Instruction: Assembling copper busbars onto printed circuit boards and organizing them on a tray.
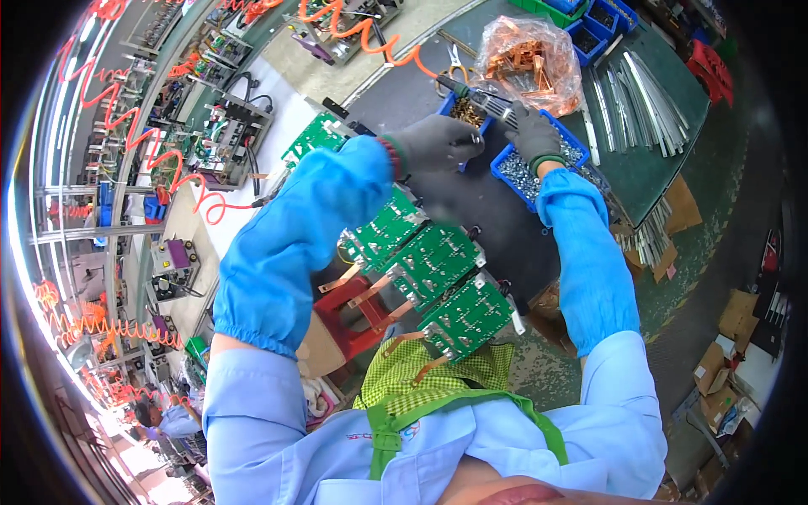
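Dark workbench (505,244): circuit boards (433,265), blue bins (505,156).

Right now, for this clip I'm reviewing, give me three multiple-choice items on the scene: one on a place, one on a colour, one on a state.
1. Where is the right hand?
A. over the blue bin of screws
B. on the red stool
C. on the floor

2. What colour are the circuit boards?
A. yellow
B. green
C. white

3. What is the right hand doing?
A. hanging empty
B. waving open
C. gripping a power screwdriver

Answers: 1 A, the gloved hand sits above the bin; 2 B, all boards in the row are green; 3 C, its fingers wrap the tool's body.
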### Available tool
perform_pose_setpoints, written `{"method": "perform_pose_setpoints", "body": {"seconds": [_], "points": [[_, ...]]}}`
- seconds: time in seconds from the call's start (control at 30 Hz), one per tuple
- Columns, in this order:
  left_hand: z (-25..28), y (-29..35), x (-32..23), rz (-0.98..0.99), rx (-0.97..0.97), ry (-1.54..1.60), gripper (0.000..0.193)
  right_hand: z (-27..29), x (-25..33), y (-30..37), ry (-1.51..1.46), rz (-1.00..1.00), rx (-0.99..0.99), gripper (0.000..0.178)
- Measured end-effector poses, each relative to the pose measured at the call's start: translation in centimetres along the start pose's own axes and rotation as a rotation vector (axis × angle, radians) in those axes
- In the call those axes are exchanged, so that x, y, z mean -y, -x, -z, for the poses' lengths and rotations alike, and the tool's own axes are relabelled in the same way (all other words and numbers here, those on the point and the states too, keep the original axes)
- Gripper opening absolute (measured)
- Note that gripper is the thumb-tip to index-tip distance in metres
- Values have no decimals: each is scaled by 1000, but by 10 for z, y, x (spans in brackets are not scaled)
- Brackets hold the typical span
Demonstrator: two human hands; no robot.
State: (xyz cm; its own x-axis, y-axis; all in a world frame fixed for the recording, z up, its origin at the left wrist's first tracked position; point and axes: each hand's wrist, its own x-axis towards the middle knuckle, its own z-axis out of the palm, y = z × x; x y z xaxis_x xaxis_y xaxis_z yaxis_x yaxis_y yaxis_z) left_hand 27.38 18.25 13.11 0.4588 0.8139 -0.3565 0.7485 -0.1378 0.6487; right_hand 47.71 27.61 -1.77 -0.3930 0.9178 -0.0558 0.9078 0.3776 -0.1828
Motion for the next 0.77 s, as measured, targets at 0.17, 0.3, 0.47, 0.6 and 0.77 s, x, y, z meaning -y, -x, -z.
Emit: {"method": "perform_pose_setpoints", "body": {"seconds": [0.17,0.3,0.47,0.6,0.77], "points": [[10,118,10,-17,-170,916,33,60,2,27,-51,107,-190,58],[-5,201,42,110,-282,1269,38,150,30,84,-185,196,-417,51],[-37,294,80,-254,-271,1683,52,273,119,178,-1042,101,-514,48],[-48,340,89,-147,-253,1846,35,331,160,206,-1002,313,-322,34],[-60,390,113,-203,-327,1710,49,334,254,208,-1109,477,-411,37]]}}
